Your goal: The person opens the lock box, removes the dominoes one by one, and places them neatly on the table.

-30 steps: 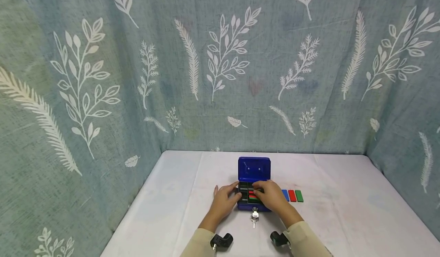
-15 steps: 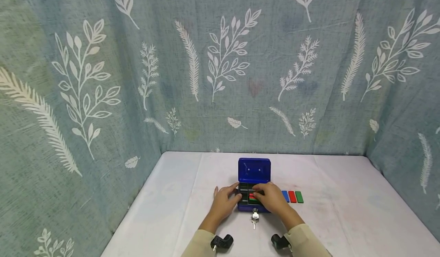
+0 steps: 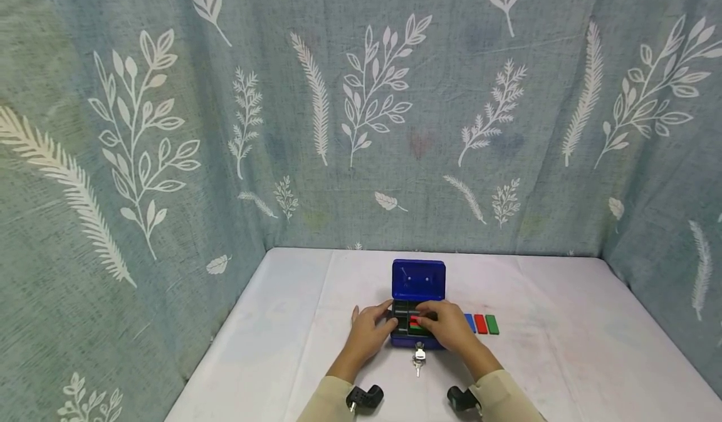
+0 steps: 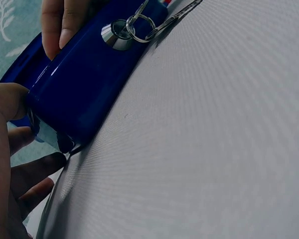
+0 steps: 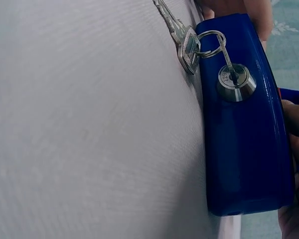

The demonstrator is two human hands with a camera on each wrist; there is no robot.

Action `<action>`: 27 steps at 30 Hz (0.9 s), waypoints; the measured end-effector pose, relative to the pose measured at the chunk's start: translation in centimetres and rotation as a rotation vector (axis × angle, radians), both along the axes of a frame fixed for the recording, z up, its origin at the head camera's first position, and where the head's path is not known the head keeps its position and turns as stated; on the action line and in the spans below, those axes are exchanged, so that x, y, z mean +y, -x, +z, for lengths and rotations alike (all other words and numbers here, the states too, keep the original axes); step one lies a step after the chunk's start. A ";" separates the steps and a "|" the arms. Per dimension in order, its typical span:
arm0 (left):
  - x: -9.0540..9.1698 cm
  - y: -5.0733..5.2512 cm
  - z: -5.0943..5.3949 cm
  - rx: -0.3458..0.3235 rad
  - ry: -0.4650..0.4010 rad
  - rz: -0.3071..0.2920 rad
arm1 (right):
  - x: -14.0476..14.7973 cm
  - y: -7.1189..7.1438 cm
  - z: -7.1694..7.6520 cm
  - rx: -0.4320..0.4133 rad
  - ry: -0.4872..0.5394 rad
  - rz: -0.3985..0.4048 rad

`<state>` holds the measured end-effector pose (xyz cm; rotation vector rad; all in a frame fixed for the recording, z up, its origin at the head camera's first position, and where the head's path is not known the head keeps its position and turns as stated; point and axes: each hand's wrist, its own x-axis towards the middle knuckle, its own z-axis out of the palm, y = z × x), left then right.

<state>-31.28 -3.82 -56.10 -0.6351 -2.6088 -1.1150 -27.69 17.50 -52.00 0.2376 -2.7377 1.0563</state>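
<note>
A small blue cash box (image 3: 398,342) stands on the table with its lid (image 3: 418,279) raised and a black compartment tray (image 3: 399,309) inside. Its left side is gripped by my left hand (image 3: 366,334), the thumb over the rim and other fingers against the end wall. My right hand (image 3: 448,325) reaches over the right side into the tray. Thumb and index finger pinch a small red block (image 3: 414,317); part of it is hidden by the fingers. Red and green blocks lie below it in the tray. Keys on a ring (image 5: 189,50) hang from the front lock (image 5: 235,82).
Right of the box, a blue block (image 3: 470,323), a red block (image 3: 481,323) and a green block (image 3: 492,324) lie in a row on the white-covered table (image 3: 553,347). Leaf-patterned cloth (image 3: 338,209) encloses the back and sides.
The red block at my right fingertips has shifted very slightly. My left hand keeps its place on the box, and the whole view has drifted a little.
</note>
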 end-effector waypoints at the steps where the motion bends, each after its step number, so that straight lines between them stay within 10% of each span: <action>1: 0.0 0.0 0.0 0.003 0.002 0.000 | 0.1 0.0 0.0 -0.002 0.011 -0.002; 27: -0.1 -0.1 -0.1 0.016 -0.009 0.000 | 2.1 -0.1 0.6 -0.018 0.215 -0.074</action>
